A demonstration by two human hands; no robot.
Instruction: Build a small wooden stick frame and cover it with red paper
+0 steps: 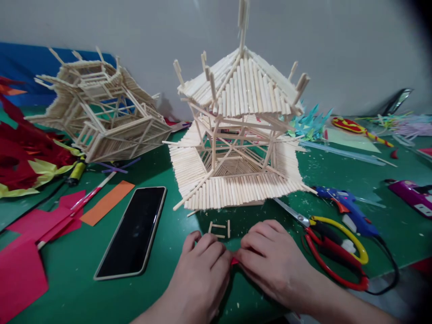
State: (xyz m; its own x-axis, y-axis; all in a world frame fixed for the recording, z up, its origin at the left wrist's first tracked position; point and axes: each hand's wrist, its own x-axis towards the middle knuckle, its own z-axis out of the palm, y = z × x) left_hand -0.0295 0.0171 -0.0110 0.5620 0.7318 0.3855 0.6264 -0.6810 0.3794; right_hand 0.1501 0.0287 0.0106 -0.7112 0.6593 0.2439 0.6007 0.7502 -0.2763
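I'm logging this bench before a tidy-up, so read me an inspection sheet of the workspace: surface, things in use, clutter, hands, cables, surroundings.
Surface: green table, pale specks scattered on it.
Things in use: small red piece, mostly covered; little stick frame lying just beyond it.
Clutter: phone, orange strip and red paper on the left; scissors on the right.
Hands: left hand and right hand close together, fingers at the red piece; exact grip hidden.
Cables: black cable curving from the blue glue gun toward the scissors' handles.
Surroundings: stick pavilion ahead, another stick structure behind the phone, pale wall at the back.
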